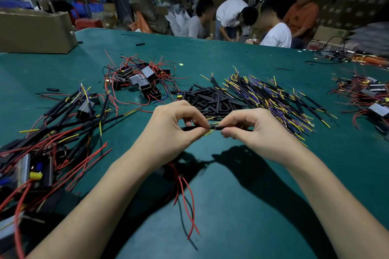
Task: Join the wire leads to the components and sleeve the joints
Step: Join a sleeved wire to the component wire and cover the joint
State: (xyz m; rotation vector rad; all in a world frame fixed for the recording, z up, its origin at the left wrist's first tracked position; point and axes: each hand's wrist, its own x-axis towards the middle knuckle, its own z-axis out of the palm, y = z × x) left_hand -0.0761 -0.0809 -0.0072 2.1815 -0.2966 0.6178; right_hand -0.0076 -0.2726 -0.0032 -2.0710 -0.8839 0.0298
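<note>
My left hand [174, 126] pinches a black sleeved lead [187, 128] above the green table. My right hand [250, 127] pinches a short black sleeve [216, 127] at the lead's end, where a yellow wire tip [209, 132] shows. Red wires [185, 197] trail down from beneath my left wrist; the component they belong to is hidden. A heap of black sleeves [210, 99] lies just beyond my hands. Yellow, blue and black wire leads [271, 99] are piled to its right.
Black box components with red wires [139, 80] lie at the centre back. Sleeved assemblies [52, 139] spread over the left side, more components [370, 99] at the far right. A cardboard box [35, 31] stands at the back left. Several people [273, 21] are beyond the table's far edge.
</note>
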